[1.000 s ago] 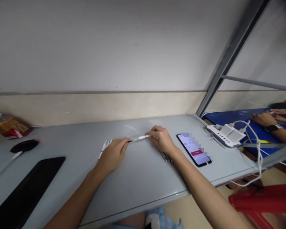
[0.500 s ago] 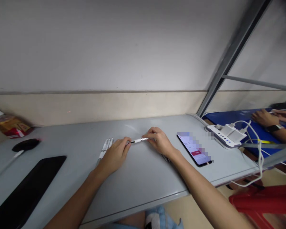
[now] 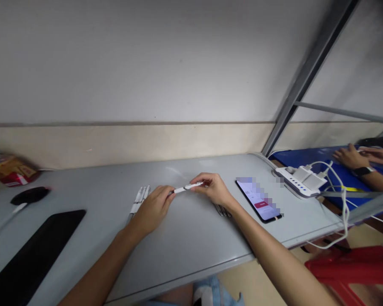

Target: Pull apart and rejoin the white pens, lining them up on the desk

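A white pen [image 3: 182,188] with a dark section near one end is held level above the grey desk. My left hand [image 3: 158,204] is closed on its left end, and my right hand [image 3: 212,187] pinches its right end between thumb and fingers. Several white pens [image 3: 139,199] lie side by side on the desk, partly hidden behind my left hand. Under my right wrist lie several slim dark and silvery pieces [image 3: 222,211], mostly covered, so I cannot tell exactly what they are.
A lit phone [image 3: 258,202] lies right of my right arm, near a white power strip [image 3: 296,182] with plugs and cables. At left are a black mat [image 3: 38,255], a dark round object [image 3: 30,196] and a jar [image 3: 11,170]. Beyond the metal frame, another person's hands [image 3: 354,157] work at a blue table.
My right hand has shifted its grip on the pen, and more of the white barrel shows between my hands. The view has turned slightly. My left hand stays closed on the pen.
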Available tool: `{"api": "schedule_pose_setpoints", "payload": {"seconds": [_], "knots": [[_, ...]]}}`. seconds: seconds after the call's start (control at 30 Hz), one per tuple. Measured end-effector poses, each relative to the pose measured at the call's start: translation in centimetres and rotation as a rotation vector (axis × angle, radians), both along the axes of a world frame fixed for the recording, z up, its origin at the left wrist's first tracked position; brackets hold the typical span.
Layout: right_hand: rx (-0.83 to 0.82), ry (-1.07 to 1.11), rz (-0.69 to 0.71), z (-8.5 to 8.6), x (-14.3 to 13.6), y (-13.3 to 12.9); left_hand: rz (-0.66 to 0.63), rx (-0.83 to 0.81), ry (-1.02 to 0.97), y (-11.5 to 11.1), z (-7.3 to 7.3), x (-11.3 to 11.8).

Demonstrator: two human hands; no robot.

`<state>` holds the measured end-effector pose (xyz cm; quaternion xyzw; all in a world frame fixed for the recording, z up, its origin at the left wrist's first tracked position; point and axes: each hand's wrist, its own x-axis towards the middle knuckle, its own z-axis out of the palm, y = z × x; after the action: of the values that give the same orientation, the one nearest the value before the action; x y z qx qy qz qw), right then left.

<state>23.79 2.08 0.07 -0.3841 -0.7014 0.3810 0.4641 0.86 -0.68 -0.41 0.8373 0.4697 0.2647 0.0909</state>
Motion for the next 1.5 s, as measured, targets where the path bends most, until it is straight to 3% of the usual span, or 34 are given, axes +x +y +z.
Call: {"api": "schedule_pose_setpoints", "payload": {"seconds": [0.4, 0.9, 1.1, 1.23, 1.5], "knots": [[-0.072, -0.145, 0.029, 0.5, -0.2, -0.7, -0.014, 0.077, 0.048, -0.3, 0.4, 0.3], [-0.101, -0.051, 0.124, 0.8, -0.2, -1.1, 0.052, 0.108, 0.034, -0.4, 0.7, 0.4], [-0.098, -0.161, 0.033, 0.7, 0.0, -0.9, 0.031, 0.099, 0.054, -0.7, 1.1, 0.5], [-0.037, -0.080, 0.059, 0.9, 0.1, -1.0, 0.048, 0.104, 0.045, -0.6, 0.9, 0.4], [-0.077, -0.168, 0.049, 1.0, 0.2, -0.9, 0.035, 0.086, 0.043, -0.6, 0.9, 0.3]]}}
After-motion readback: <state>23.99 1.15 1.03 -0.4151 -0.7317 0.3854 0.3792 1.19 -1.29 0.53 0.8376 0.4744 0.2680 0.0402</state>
